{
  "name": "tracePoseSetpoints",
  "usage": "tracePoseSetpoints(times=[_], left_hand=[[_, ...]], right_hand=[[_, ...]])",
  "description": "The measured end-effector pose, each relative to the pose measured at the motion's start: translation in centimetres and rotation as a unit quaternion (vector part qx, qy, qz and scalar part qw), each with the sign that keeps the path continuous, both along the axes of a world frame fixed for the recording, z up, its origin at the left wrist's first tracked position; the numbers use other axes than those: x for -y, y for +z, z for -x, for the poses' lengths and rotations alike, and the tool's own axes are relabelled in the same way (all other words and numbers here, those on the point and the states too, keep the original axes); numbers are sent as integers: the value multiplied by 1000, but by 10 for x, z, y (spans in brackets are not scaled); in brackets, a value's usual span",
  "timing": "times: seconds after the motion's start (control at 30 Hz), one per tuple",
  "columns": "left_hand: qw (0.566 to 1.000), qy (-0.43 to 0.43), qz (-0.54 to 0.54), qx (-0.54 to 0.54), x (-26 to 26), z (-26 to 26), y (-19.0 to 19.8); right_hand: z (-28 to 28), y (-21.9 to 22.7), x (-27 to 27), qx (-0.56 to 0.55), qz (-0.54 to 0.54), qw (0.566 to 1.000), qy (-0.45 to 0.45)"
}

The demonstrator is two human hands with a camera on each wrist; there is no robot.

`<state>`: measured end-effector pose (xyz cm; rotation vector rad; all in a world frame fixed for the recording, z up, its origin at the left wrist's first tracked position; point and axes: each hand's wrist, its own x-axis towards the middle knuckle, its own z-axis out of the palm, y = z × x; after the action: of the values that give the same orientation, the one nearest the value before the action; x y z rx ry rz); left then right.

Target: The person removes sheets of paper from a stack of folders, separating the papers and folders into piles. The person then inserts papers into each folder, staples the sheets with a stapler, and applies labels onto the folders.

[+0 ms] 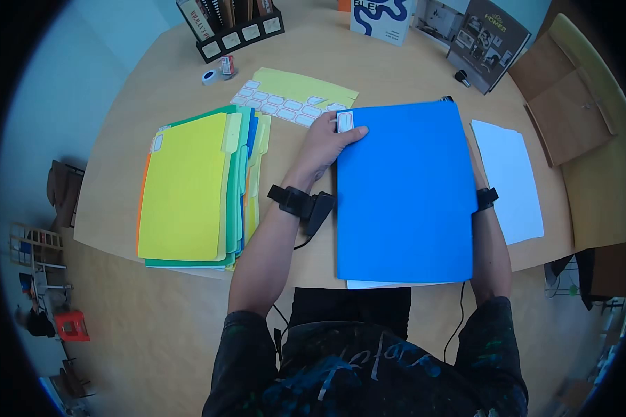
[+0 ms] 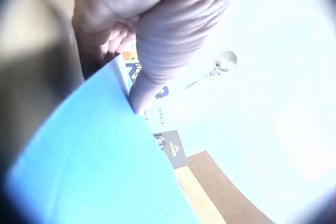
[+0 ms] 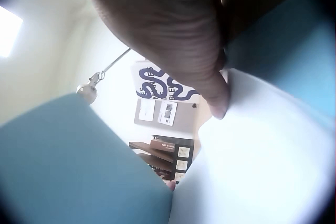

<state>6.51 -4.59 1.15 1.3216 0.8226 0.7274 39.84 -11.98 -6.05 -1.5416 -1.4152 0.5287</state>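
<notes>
A blue folder (image 1: 407,194) stands tilted up in front of me, with a white label (image 1: 345,121) at its top left corner. My left hand (image 1: 320,149) pinches that corner, its thumb lying on the front cover beside the label. White paper (image 3: 262,150) sits between the folder's covers in the right wrist view, and its lower edge peeks out below the folder in the head view. My right hand (image 3: 173,35) grips the paper at its edge, thumb on the white face; in the head view the folder hides most of this hand.
Left of the folder lies a stack of coloured folders (image 1: 181,187). Behind are label sheets (image 1: 278,104), a tape roll (image 1: 210,77) and a black book rack (image 1: 240,35). White sheets (image 1: 515,187) lie at the right, near a standing dark book (image 1: 487,45) and a brown box (image 1: 570,111).
</notes>
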Motion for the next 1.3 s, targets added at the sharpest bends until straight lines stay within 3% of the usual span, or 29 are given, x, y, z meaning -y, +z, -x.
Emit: tracePoseSetpoints(times=[0.1, 0.23, 0.3, 0.4, 0.43, 0.47, 0.53, 0.6, 0.7, 0.8, 0.87, 1.0, 1.07, 1.23, 1.3], left_hand=[[1000, 6, 0, -24, -6, 3, -10], [999, 8, -15, -39, -9, 9, -12], [999, 9, -22, -35, -10, 8, -14], [997, 13, -48, -60, -13, 10, -16], [994, 17, -65, -86, -14, 11, -17], [994, 17, -66, -88, -14, 11, -17], [983, 5, -109, -151, -14, 10, -18], [986, 0, -97, -137, -16, 10, -19], [991, -4, -92, -94, -20, 12, -26], [993, -9, -95, -65, -25, 10, -32], [994, -17, -87, -65, -27, 11, -36], [990, -13, -119, -73, -27, 9, -33], [993, -10, -99, -56, -24, 9, -27], [996, -34, -78, -14, -12, 9, -16], [995, -48, -85, -25, -11, 7, -14]], right_hand=[[56, 64, 27, -80, 50, 996, 10], [45, 73, 24, -19, 148, 988, 28], [44, 72, 24, -142, 101, 983, 57], [14, 72, 12, -176, 97, 978, 50], [-4, 70, 5, -83, 149, 985, -22], [5, 84, 0, -84, 148, 985, -22], [28, 119, -7, 110, 94, 989, -35], [73, 139, -20, 167, 44, 985, 30], [117, 125, -54, 290, 14, 944, 157], [145, 100, -81, 304, -6, 938, 168], [152, 88, -89, 322, 35, 917, 231], [151, 82, -76, 222, 35, 946, 235], [153, 86, -63, 104, -24, 970, 218], [163, 84, -47, 204, -70, 973, 77], [157, 93, -49, 130, 77, 982, 109]])
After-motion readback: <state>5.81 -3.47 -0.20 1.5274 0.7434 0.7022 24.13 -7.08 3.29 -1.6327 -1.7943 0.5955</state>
